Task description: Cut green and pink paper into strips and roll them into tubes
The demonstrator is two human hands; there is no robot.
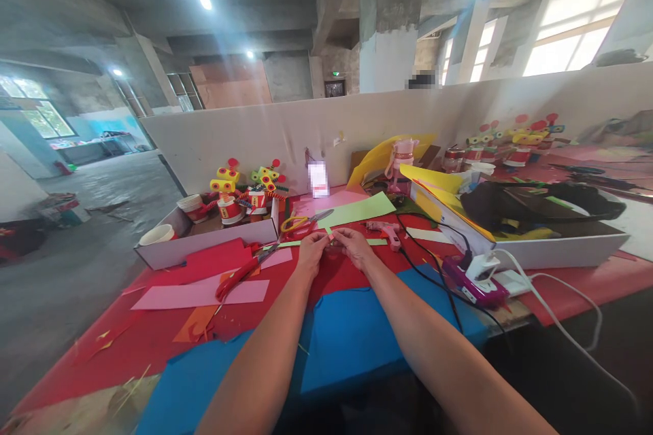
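Over the middle of the table, my left hand [312,253] and my right hand [352,246] meet with fingertips pinched. Between them they hold a small light-green paper strip [329,232], its lower end hidden by the fingers. A larger green paper sheet [364,209] lies just beyond. Yellow-handled scissors [300,222] rest open-bladed left of that sheet. To the right of my right hand is a pink glue gun [388,232]. Red-handled scissors [239,276] lie on pink paper [194,293] to the left.
At left, a box [214,245] holds paper-cup robot figures [229,207] and cups. A white box [561,249] with a black bag [541,204] stands right. Black and white cables run from a purple power strip [474,282]. Blue paper [352,333] covers the near edge; a partition [255,129] stands behind.
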